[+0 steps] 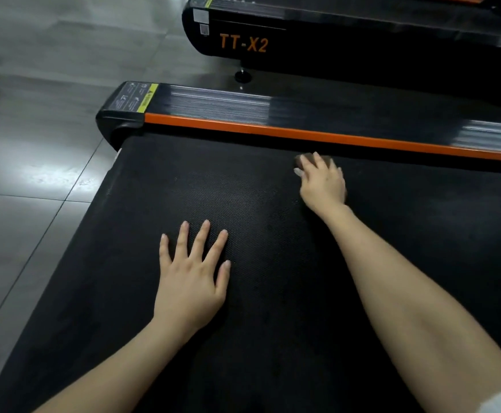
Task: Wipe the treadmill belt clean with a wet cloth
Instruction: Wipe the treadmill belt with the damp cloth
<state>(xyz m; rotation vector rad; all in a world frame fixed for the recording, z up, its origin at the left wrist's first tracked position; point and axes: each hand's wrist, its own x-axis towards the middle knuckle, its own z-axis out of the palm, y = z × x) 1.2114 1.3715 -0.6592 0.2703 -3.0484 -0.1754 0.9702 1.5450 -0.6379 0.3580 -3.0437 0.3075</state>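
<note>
Grey tiled floor (pixel 35 144), second treadmill (pixel 332 49) behind, orange rail (pixel 273 131) beside cloth (pixel 327 160)

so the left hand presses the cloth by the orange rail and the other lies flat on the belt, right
No, the head view shows the right hand presses the cloth by the orange rail; the left hand lies flat on the belt.
</note>
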